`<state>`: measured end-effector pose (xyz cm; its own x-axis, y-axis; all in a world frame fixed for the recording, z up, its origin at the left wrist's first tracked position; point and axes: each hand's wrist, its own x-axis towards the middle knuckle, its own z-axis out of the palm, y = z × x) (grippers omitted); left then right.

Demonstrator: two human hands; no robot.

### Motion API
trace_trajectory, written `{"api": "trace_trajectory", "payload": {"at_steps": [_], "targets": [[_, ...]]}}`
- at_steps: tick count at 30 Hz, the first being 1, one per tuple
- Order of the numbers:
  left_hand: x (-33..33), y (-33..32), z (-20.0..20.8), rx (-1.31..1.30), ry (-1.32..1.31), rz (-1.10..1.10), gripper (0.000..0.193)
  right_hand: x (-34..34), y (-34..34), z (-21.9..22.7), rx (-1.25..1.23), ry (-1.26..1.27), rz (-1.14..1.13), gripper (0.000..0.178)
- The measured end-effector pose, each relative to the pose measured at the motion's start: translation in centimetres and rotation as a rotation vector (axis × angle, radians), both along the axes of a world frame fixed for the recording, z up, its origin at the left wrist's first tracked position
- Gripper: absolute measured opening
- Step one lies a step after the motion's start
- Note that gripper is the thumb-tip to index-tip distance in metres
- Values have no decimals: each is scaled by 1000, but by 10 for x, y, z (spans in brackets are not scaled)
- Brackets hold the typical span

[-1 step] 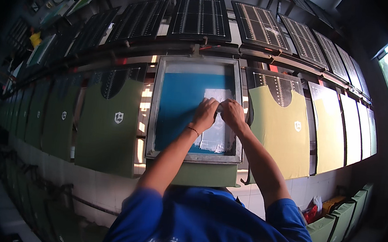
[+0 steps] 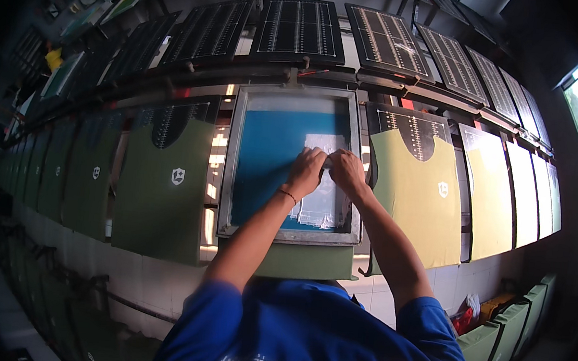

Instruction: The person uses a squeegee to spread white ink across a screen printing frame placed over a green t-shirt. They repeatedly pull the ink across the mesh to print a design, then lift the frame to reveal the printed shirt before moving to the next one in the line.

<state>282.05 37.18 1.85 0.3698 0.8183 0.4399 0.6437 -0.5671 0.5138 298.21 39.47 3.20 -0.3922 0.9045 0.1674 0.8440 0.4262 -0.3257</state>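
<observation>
My left hand [image 2: 308, 170] and my right hand [image 2: 346, 169] are close together over a printing screen [image 2: 262, 171]. Both are closed around what looks like a squeegee [image 2: 327, 163]; only a small grey piece of it shows between them, the rest being hidden under my fingers. The screen has a grey metal frame and blue mesh. White ink [image 2: 317, 214] covers an upright patch on its right half, above and below my hands. Beneath the screen, green fabric [image 2: 302, 261] sticks out at the near edge.
Left of the screen, a dark green shirt piece [image 2: 160, 197] with a white shield print lies on a board. A sunlit one [image 2: 414, 205] lies to the right. Black boards [image 2: 299, 30] line the far side past a rail [image 2: 209, 70]. Several green-covered boards [image 2: 509, 330] stand lower right.
</observation>
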Motion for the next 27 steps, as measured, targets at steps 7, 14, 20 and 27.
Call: {"api": "trace_trajectory", "payload": {"at_steps": [7, 14, 20, 27], "targets": [[0, -127, 21, -54, -36, -2, 28, 8, -129, 6, -67, 118, 61, 21], [-6, -178, -11, -180, -24, -36, 34, -1, -182, -20, -21, 159, -25, 25], [-1, -37, -14, -73, -51, 14, 27, -5, -43, -22, 47, 39, -60, 13], [1, -16, 7, 62, -27, 43, 16, -3, -21, 4, 63, 95, -9, 11]]}}
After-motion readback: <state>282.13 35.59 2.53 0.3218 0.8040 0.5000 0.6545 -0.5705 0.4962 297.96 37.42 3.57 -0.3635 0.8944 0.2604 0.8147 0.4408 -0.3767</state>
